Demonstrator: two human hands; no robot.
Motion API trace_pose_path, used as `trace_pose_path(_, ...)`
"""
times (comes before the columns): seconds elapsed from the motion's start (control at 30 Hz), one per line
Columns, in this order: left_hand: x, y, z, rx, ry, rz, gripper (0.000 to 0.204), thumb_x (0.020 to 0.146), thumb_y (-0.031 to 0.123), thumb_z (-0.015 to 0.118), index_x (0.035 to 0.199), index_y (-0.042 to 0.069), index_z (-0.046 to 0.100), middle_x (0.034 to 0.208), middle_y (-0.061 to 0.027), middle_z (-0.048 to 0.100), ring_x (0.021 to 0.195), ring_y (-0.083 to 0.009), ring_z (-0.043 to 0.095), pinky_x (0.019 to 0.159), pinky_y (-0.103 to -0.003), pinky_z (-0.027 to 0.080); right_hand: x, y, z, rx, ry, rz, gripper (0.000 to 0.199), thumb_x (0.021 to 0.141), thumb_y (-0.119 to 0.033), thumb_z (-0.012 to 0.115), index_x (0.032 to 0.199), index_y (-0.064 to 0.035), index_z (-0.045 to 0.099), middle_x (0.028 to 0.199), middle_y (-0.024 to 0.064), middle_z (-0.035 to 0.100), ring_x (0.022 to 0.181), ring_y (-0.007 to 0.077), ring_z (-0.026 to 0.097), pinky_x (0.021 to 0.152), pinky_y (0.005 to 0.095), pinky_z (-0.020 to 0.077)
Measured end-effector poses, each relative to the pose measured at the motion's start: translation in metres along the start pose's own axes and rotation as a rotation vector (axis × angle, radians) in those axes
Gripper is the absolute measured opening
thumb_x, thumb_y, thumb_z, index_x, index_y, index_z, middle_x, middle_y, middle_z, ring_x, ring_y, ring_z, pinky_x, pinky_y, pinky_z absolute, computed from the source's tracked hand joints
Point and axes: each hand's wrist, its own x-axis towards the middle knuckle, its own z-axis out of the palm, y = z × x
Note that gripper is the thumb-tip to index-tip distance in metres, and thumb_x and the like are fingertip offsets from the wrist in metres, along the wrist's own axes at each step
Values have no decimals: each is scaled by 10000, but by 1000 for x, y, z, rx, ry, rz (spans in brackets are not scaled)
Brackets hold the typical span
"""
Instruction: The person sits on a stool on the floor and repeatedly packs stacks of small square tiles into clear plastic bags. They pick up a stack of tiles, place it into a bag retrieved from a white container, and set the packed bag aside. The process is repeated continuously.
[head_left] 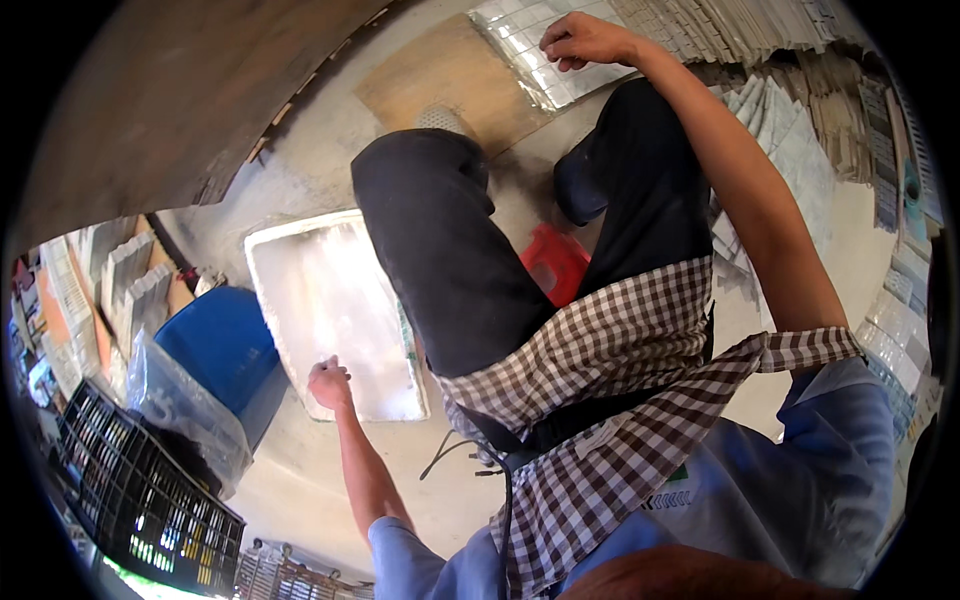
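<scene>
My left hand (pixel 329 384) is over the lower part of a white box or tray (pixel 410 408) with a pale, shiny inside. Its fingers are curled together, and whatever they may hold is too small to make out. At the far right, my right arm stretches out past my knee. The right hand (pixel 588 42) hangs with bent fingers above a sheet of pale square tiles (pixel 515 35) covered in glossy clear film. Anything between those fingers is hidden. A brown board (pixel 435 80) lies on the floor beside the sheet.
Something red and plastic (pixel 553 262) shows between my legs. To the left are a blue bin (pixel 222 340), a clear plastic bag (pixel 185 400) and a black crate (pixel 140 490). A large brown panel (pixel 170 100) fills the upper left. Stacked tile sheets (pixel 730 30) stand at the far right.
</scene>
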Motion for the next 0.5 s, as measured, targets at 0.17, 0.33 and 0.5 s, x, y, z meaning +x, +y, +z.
trace_pose_path(0.17, -34, 6, -51, 98, -115, 23, 409, 949, 369, 581, 814, -5, 679, 583, -118, 658, 495, -198, 643, 537, -362, 511, 10, -1, -5, 12, -2, -24, 327, 924, -260, 607, 1113, 1, 663, 953, 48, 669, 814, 126, 676, 695, 269, 552)
trace_pose_path(0.33, -54, 20, -87, 508, -48, 183, 220, 921, 152, 500, 969, 32, 678, 879, -198, 712, 842, -383, 675, 761, -493, 516, 18, -11, -10, 18, 4, -26, 326, 914, -253, 605, 1107, 3, 666, 946, 49, 674, 809, 125, 677, 686, 265, 550)
trace_pose_path(0.5, -56, 40, -111, 68, 213, 289, 189, 889, 169, 598, 884, 16, 708, 827, -153, 710, 785, -310, 666, 715, -392, 503, 25, -7, -11, 113, 47, -56, 274, 883, -209, 618, 1037, 8, 683, 877, 72, 680, 752, 156, 687, 622, 294, 558)
